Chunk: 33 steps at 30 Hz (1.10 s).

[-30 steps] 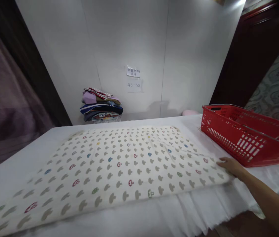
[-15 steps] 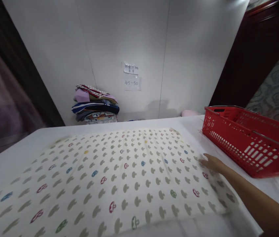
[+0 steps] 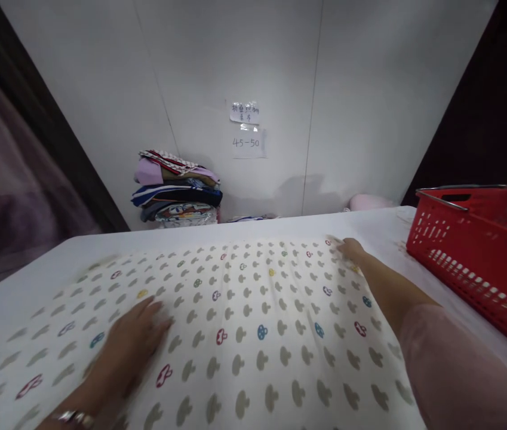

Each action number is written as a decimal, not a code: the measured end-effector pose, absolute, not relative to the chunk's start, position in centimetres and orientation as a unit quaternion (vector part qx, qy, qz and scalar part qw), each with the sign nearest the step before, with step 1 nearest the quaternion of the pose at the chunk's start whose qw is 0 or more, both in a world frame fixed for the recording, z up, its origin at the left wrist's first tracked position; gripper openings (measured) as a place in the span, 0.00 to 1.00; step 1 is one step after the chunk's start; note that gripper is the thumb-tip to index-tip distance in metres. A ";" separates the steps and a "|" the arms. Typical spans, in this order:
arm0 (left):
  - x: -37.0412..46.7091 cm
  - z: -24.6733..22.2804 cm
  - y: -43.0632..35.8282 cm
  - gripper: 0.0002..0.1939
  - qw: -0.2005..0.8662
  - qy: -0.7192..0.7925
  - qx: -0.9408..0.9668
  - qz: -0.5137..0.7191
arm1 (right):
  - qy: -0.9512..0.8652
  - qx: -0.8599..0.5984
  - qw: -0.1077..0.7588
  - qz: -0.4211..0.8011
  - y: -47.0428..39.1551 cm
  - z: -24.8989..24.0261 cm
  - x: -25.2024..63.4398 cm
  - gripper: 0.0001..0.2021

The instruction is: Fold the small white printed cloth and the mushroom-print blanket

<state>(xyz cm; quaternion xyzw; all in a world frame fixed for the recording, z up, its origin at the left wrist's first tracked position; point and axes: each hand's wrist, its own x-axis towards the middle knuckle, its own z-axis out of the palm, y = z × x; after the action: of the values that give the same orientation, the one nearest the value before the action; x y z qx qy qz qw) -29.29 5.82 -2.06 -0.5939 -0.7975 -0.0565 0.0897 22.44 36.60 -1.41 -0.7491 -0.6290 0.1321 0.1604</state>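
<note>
A cream tablecloth (image 3: pixel 248 310) printed with grey mushrooms and a few coloured ones is spread over the white table (image 3: pixel 69 254), with slight creases. My left hand (image 3: pixel 134 334), a bracelet at its wrist, is over the left half of the cloth, slightly blurred. Its fingers are apart and hold nothing; whether they touch the fabric is unclear. My right arm stretches along the right side, and my right hand (image 3: pixel 350 249) is at the cloth's far right corner. Its fingertips meet the corner, but I cannot make out whether they pinch it.
On the right stands a red plastic basket (image 3: pixel 472 257) with a metal handle. A stack of folded fabrics (image 3: pixel 177 188) sits behind the table at left, against the white wall (image 3: pixel 217 60). Handwritten paper signs (image 3: pixel 248 143) hang there. Something pink (image 3: pixel 369 202) shows behind the far edge.
My left hand has come into view over the cloth. My right hand has moved from the right edge to the far right corner. The view has shifted, with the basket further right.
</note>
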 end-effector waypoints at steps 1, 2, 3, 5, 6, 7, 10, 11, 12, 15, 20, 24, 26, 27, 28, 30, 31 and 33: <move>-27.8 -2.4 7.2 0.26 0.075 -0.778 -0.621 -0.053 | -0.620 -0.757 0.167 0.121 37.2 -1.5 22.5 0.16; -26.4 -2.8 8.4 0.27 0.059 -0.760 -0.644 -0.056 | -0.610 -0.766 0.174 0.108 37.7 -1.5 22.6 0.16; -25.1 -3.2 9.5 0.27 0.044 -0.747 -0.661 -0.060 | -0.599 -0.774 0.179 0.095 38.2 -1.6 22.7 0.17; -23.1 -3.8 11.2 0.26 0.014 -0.723 -0.688 -0.062 | -0.585 -0.788 0.177 0.080 38.8 -1.9 22.8 0.17; -22.4 -4.1 11.8 0.26 0.007 -0.720 -0.691 -0.062 | -0.581 -0.792 0.171 0.079 38.9 -2.2 22.8 0.17; -22.0 -4.4 12.2 0.27 0.004 -0.718 -0.693 -0.061 | -0.580 -0.794 0.165 0.080 39.0 -2.5 22.8 0.17; -21.9 -4.7 12.5 0.27 0.002 -0.717 -0.695 -0.062 | -0.597 -0.787 0.139 0.066 38.9 -3.2 22.7 0.16; -22.1 -4.6 12.4 0.27 -0.001 -0.713 -0.698 -0.064 | -0.601 -0.787 0.131 0.052 38.7 -3.2 22.6 0.17; -22.3 -4.5 12.3 0.26 -0.004 -0.710 -0.701 -0.066 | -0.605 -0.785 0.126 0.034 38.5 -3.2 22.5 0.18; -23.2 -4.1 12.0 0.27 -0.003 -0.706 -0.705 -0.073 | -0.655 -0.741 0.142 -0.029 37.1 -2.6 21.0 0.21; -23.8 -4.0 12.0 0.30 0.005 -0.737 -0.674 -0.053 | -0.853 -0.507 0.119 0.030 33.8 -2.9 13.1 0.28; -23.7 -4.3 12.0 0.30 0.015 -0.733 -0.678 -0.053 | -0.877 -0.469 0.035 0.097 33.5 -4.1 7.3 0.31; -23.6 -4.4 11.9 0.30 0.017 -0.732 -0.679 -0.054 | -0.857 -0.509 0.027 0.081 34.5 -4.2 6.2 0.30; -23.6 -4.4 11.8 0.30 0.018 -0.732 -0.678 -0.054 | -0.847 -0.525 0.028 0.072 35.1 -4.3 5.9 0.29; -23.5 -4.4 11.8 0.30 0.020 -0.734 -0.677 -0.054 | -0.839 -0.540 0.029 0.065 35.7 -4.2 5.8 0.29; -23.4 -4.4 11.6 0.30 0.021 -0.736 -0.675 -0.054 | -0.823 -0.565 0.029 0.056 36.5 -4.4 5.6 0.29; -23.3 -4.3 11.5 0.30 0.021 -0.736 -0.674 -0.055 | -0.818 -0.573 0.030 0.049 36.6 -4.5 5.5 0.28; -23.1 -4.2 11.2 0.30 0.011 -0.735 -0.676 -0.058 | -0.816 -0.576 0.036 0.024 36.1 -5.2 5.0 0.28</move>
<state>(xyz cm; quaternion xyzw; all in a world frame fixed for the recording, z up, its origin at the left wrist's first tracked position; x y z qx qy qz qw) -23.08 11.20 -4.25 -0.6760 -0.7346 -0.0580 0.0106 5.03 36.15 -5.22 -0.5765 -0.8160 0.0242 0.0360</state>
